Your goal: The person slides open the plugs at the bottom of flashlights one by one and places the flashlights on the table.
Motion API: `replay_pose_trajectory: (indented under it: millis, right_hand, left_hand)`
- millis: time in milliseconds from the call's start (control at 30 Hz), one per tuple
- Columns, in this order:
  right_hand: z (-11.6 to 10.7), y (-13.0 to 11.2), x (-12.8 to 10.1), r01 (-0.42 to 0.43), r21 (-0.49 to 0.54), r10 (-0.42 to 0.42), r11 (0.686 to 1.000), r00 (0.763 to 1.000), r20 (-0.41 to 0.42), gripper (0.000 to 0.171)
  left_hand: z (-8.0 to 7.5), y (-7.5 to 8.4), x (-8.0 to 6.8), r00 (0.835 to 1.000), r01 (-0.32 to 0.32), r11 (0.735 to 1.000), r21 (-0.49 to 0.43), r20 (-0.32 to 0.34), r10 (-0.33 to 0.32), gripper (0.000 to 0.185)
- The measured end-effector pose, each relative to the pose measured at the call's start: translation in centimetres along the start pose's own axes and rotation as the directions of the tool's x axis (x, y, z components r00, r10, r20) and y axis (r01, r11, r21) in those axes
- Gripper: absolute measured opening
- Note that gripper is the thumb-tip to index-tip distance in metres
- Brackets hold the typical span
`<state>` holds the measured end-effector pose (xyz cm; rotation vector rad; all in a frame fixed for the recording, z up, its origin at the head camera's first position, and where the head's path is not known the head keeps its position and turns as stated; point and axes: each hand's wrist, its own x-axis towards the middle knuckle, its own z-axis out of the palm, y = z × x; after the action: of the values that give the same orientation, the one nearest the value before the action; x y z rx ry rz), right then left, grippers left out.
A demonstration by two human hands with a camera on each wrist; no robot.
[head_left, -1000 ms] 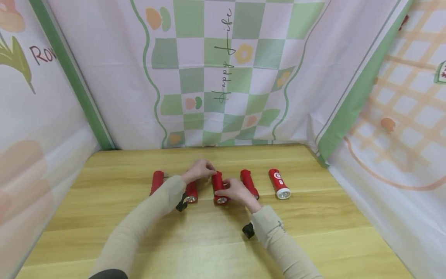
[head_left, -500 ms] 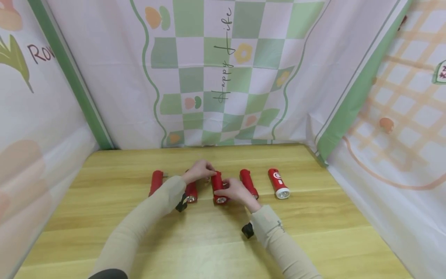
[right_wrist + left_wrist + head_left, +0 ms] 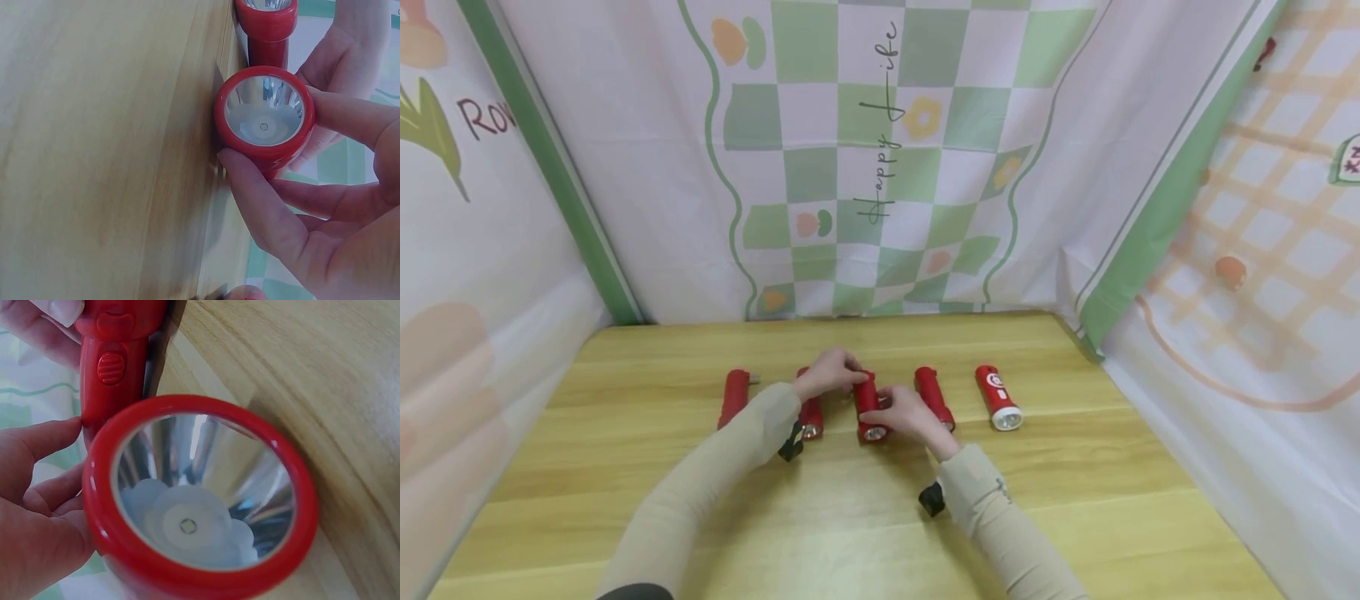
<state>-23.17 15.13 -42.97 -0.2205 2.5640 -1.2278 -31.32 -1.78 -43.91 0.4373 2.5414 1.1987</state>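
- A light wooden desk (image 3: 865, 533) stands inside a booth of printed cloth; the back cloth (image 3: 880, 158) has green and white checks with flowers.
- Five red torches lie in a row across the desk, lenses toward the person.
- The middle torch (image 3: 868, 405) lies on the desk between both hands.
- The right hand (image 3: 908, 412) has its grip clamped on the lens end: in the right wrist view the thumb and fingers (image 3: 262, 206) curl round the red rim.
- The left hand (image 3: 829, 372) curls its grip round the far end of that same torch.
- The second torch (image 3: 810, 414) lies just beside it, partly under the left sleeve (image 3: 715, 483).
- The leftmost torch (image 3: 733, 398), the fourth torch (image 3: 934, 397) and the rightmost torch (image 3: 997, 397), which bears a white label, lie untouched.
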Motion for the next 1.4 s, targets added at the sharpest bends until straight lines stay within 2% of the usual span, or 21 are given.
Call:
replay_pose_trajectory:
  millis: [367,533,733,967,1167,1400]
  right_hand:
    - [-0.2,-0.3,0.0,-0.002,-0.002,0.002,1.0,1.0,0.007,0.029]
    - [-0.3,-0.4,0.1,-0.017,0.039,0.017,0.999,1.0,0.003,0.034]
    - [-0.4,-0.8,0.2,-0.039,0.108,0.04,0.993,0.999,-0.006,0.039]
    - [-0.6,-1.0,0.1,-0.012,0.019,0.014,1.0,0.997,-0.077,0.041]
    - [-0.9,-1.3,0.2,-0.019,0.005,0.019,1.0,0.996,-0.082,0.043]
    - [-1.1,-1.9,0.0,-0.006,-0.096,-0.003,0.995,0.995,-0.097,0.048]
  left_hand:
    - [-0.1,0.4,-0.3,1.0,0.017,1.0,-0.002,-0.003,-0.017,0.024]
    - [-0.3,0.4,-0.3,1.0,0.024,0.999,-0.033,-0.006,-0.024,0.025]
    - [-0.5,0.6,-0.4,0.999,-0.003,0.999,-0.043,-0.035,0.002,0.024]
    - [-0.9,1.0,-0.7,0.998,-0.004,0.998,-0.066,-0.07,0.0,0.024]
    - [-1.3,1.3,-1.0,0.994,-0.027,0.997,-0.068,-0.111,0.019,0.026]
    - [-1.5,1.6,-1.5,0.992,-0.061,0.984,-0.166,-0.123,0.04,0.025]
